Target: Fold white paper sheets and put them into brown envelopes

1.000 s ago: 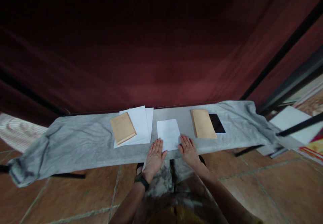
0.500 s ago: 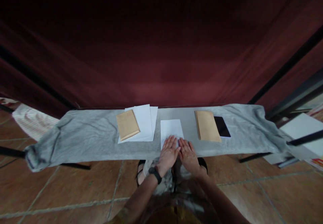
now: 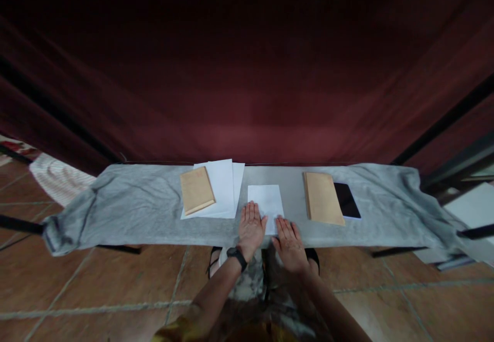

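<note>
Grips flattened and holding nothing, our left hand (image 3: 251, 229) and right hand (image 3: 289, 243) rest palm-down at either side of the white paper (image 3: 266, 196), which lies mid-worktop on the grey cloth (image 3: 135, 203). We would likely smooth it best with light, even pressure, minding its edges against skewing. Of the apparent containers, the left brown envelope (image 3: 196, 191) and right brown envelope (image 3: 324, 199), we cannot see the contents.

Long grey cloth-covered tabletop (image 3: 150, 213): matt, soft-looking, rumpled toward left end. White rectangular paper sheet (image 3: 270, 199) near front edge: smooth, matt. Brown rectangular paper packet (image 3: 324, 198) nearer right end: matt.
</note>
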Demonstrator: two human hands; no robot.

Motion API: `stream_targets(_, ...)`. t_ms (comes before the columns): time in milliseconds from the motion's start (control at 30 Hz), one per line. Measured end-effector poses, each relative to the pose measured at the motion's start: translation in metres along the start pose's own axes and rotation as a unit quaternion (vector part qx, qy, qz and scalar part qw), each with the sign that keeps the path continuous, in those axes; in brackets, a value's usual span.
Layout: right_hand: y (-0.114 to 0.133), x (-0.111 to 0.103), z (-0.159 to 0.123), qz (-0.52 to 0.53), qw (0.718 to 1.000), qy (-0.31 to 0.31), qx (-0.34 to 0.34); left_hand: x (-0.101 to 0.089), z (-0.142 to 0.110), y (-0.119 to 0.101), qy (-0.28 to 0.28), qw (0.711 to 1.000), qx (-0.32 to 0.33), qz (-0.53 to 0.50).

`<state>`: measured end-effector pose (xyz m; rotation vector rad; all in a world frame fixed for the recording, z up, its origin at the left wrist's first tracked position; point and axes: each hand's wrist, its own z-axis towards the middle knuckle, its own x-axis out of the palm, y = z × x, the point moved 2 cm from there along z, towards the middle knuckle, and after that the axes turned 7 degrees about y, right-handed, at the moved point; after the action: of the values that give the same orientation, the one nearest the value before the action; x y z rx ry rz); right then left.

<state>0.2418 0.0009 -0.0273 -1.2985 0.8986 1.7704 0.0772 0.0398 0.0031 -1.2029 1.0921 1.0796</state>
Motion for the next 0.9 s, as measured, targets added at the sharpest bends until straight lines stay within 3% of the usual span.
stream_targets(167,0.001,0.002,0.0,0.01,1.0,-0.016,0.01,0.01,0.036,-0.033,0.032,0.994,0.102,-0.033)
stream_targets(300,0.002,-0.002,0.001,0.012,1.0,-0.018,0.014,0.016,0.064,-0.045,0.05,0.991,0.113,-0.041)
stream_targets(667,0.004,-0.012,0.002,0.006,1.0,0.007,0.003,0.007,0.105,0.002,0.043,0.998,0.05,-0.024)
stream_targets(800,0.003,-0.01,0.002,0.012,1.0,0.006,0.005,0.002,0.102,0.013,0.043,0.999,0.019,-0.02)
stream_targets(900,0.002,-0.008,0.002,0.015,1.0,-0.002,0.005,0.0,0.084,0.018,0.032,0.999,0.019,-0.018)
